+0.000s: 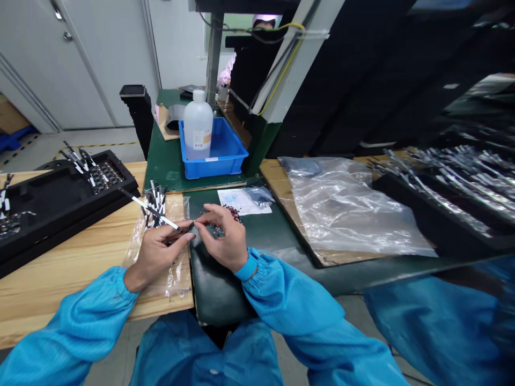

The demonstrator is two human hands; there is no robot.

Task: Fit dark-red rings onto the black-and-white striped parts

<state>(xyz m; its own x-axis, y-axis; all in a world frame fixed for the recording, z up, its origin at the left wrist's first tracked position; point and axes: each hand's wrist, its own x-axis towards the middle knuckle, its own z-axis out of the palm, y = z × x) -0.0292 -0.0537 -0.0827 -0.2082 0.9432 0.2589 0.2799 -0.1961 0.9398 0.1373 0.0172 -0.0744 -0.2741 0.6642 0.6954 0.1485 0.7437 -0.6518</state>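
my left grip (155, 257) pinches the thin, light striped strip (151, 208) near its fragile tip, my right grip (225, 238) pressed on something too tiny to tell.

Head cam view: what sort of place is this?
Likely an electronics assembly workshop. The person wears a blue anti-static smock, the bench carries what looks like a green ESD mat, and a black foam tray holds rows of small parts.
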